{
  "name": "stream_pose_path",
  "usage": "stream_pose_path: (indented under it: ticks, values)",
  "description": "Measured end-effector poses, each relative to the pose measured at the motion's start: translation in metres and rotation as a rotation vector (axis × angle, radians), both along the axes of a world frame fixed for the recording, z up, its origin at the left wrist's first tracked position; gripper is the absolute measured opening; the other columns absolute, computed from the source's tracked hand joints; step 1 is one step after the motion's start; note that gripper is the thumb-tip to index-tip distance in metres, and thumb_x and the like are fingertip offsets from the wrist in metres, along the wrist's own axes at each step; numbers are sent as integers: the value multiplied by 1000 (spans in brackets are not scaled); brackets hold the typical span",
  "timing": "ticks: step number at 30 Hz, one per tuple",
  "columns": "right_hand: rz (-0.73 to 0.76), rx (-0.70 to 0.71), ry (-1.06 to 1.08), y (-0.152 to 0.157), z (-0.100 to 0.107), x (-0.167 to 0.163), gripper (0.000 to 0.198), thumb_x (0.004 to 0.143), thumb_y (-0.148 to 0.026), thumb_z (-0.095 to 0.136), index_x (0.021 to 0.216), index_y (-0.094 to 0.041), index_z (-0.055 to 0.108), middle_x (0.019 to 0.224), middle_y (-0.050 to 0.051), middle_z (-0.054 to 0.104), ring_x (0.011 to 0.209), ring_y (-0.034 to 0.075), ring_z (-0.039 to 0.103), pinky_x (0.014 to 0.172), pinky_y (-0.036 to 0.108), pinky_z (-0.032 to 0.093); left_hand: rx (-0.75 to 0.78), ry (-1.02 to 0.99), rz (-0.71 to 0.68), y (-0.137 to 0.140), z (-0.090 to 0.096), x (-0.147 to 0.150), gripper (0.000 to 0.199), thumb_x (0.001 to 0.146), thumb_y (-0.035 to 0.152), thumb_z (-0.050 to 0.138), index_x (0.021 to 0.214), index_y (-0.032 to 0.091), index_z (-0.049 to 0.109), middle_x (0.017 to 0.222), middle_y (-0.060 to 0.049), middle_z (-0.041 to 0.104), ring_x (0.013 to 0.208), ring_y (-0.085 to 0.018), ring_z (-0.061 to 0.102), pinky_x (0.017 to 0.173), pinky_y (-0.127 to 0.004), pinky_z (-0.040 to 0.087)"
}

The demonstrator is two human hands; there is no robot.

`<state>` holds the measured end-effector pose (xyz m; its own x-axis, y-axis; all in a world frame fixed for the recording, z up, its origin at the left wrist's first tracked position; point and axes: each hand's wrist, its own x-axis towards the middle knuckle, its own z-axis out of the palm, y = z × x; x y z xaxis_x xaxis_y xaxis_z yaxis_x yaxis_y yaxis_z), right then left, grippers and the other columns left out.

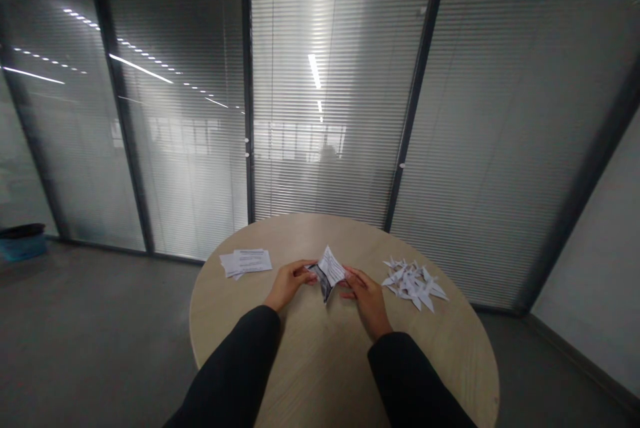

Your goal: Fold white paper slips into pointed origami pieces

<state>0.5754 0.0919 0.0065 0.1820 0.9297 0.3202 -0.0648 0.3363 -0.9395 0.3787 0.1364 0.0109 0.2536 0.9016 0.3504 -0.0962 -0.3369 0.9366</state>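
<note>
Between my two hands is a partly folded sheet of printed paper (332,268), held up over the table. One point of it rises at the top and another hangs down, with a darker printed face showing on the left side. My left hand (291,283) pinches its left corner between thumb and fingers. On the opposite side, my right hand (369,298) grips the right corner, its lower fingers partly curled beneath. To the right of my right hand lies a pile of folded white paper pieces (414,281) with pointed ends.
A small stack of printed paper sheets (250,261) lies on the left of the round wooden table (320,375). Behind the table stands a glass partition with blinds (330,95). A blue bin (23,243) is on the floor at far left.
</note>
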Motion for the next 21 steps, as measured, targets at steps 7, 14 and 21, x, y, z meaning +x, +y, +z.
stream_pose_path:
  ticks: [7,14,21]
  values:
    - [74,-3,23,-1,2,-2,47,60,-47,76,97,-17,72,84,9,74,81,27,69,68,38,57,-112,-150,-18,8,-5,-2,52,52,35,82,97,10,71,71,-6,72,67,-19,67,71,-34,55]
    - [-5,-6,49,7,-2,6,43,58,-45,78,90,-17,74,77,7,75,72,24,70,73,39,56,-153,-160,-1,6,1,-5,52,48,35,84,93,10,72,72,-8,73,67,-20,68,67,-32,55]
    - [-17,-8,98,6,1,11,44,55,-44,81,88,-17,74,77,7,75,69,24,70,75,40,57,-166,-181,18,-1,11,-9,44,48,32,84,85,11,74,75,-8,74,67,-19,68,72,-32,55]
